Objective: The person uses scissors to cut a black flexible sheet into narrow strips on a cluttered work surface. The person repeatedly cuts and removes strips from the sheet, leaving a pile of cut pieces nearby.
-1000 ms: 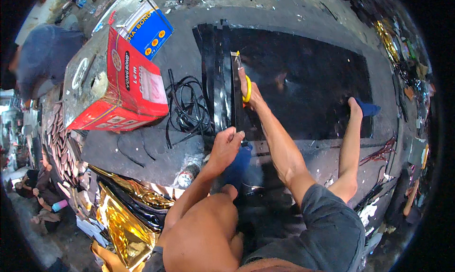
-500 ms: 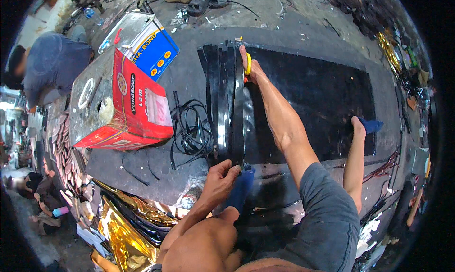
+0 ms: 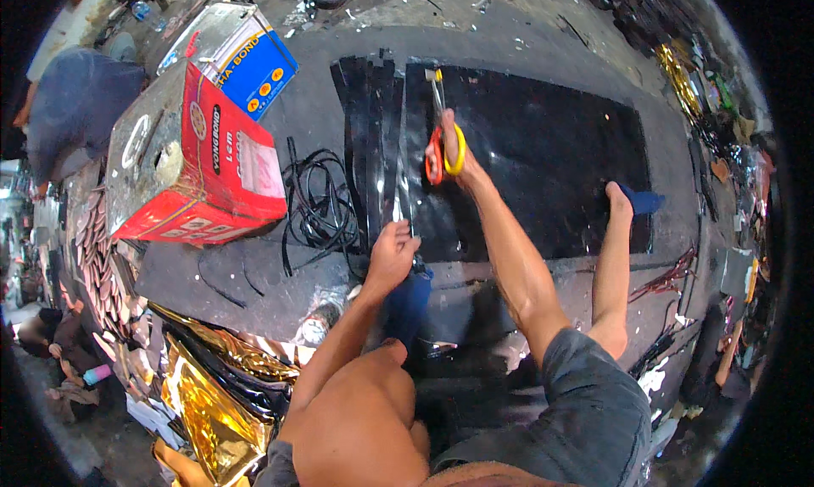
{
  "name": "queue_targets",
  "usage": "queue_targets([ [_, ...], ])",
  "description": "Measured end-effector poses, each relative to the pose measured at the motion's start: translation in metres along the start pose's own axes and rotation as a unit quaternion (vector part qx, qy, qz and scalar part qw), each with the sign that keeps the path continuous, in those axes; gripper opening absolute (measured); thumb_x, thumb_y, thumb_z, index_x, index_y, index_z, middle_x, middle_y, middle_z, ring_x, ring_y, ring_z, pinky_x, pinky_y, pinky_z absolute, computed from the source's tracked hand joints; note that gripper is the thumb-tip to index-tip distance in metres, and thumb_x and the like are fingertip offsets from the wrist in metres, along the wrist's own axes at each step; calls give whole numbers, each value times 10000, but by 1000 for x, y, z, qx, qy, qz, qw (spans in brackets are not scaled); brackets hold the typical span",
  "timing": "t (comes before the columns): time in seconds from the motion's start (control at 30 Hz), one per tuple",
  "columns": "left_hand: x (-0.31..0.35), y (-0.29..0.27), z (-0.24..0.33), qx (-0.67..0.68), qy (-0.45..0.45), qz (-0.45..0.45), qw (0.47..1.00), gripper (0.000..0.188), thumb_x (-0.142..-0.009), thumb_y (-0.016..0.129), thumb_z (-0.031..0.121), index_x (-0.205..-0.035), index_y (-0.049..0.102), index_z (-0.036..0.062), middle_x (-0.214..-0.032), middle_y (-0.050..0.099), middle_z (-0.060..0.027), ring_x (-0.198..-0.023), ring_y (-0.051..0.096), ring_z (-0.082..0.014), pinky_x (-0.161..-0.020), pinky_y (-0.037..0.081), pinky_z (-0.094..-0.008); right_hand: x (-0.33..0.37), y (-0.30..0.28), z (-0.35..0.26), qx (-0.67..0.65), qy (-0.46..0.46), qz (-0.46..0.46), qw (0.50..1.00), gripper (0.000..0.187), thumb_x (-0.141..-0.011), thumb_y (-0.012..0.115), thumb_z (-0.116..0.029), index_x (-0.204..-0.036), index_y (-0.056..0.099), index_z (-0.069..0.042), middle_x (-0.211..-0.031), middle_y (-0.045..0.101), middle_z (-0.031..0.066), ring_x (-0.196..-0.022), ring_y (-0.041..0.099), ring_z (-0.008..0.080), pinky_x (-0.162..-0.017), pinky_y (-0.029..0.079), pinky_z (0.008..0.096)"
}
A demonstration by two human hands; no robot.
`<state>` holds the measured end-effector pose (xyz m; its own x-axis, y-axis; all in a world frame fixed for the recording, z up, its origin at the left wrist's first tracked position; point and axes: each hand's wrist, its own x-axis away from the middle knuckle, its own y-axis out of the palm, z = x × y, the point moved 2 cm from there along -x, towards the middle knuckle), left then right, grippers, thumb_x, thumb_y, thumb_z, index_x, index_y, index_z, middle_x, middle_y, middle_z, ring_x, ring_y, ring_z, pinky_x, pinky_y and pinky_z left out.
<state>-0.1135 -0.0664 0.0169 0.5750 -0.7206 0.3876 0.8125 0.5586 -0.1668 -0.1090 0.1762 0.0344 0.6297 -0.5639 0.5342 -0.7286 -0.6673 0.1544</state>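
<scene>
My right hand grips scissors with one yellow and one orange handle loop, held over the far left part of a large black sheet. Pinched in my left hand, near my blue-socked foot, is the near end of a narrow black strip. A gap separates this strip from the sheet's left edge at the far end. More black strips lie side by side just left of it.
A tangle of black cord-like strips lies beside a red tin. Behind stands a blue and white tin. Gold foil sheeting is heaped at the near left. Another person sits at the far left.
My right hand has drawn the scissors back from the sheet's far edge. A gap now shows between the strip and the sheet. The whole view has shifted slightly.
</scene>
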Motion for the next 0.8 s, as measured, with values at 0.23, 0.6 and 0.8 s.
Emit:
queue_targets([
  [0.23, -30, 43, -31, -201, 3, 125, 971, 623, -726, 738, 203, -1227, 497, -79, -1137, 552, -245, -1087, 542, -352, -978, 411, -380, 170, -19, 100, -86, 53, -53, 993, 884, -776, 225, -856, -694, 530, -30, -488, 473, 60, -363, 490, 191, -375, 446, 313],
  [0.6, -43, 16, -20, -70, -95, 8, 993, 253, -789, 653, 224, -663, 619, 8, -582, 636, -95, -530, 627, -175, -574, 502, -342, 317, -10, 138, -68, 206, -81, 973, 857, -826, 227, -804, -759, 531, -6, -537, 485, 65, -423, 527, 185, -414, 454, 297],
  [0.8, -41, 18, 1, 3, -116, -5, 993, 187, -817, 660, 130, -693, 582, 14, -588, 619, -77, -494, 597, -140, -447, 465, -274, 331, 3, 144, -31, 252, -137, 957, 982, -742, 121, -885, -851, 586, -27, -602, 539, 46, -514, 573, 165, -415, 372, 258],
])
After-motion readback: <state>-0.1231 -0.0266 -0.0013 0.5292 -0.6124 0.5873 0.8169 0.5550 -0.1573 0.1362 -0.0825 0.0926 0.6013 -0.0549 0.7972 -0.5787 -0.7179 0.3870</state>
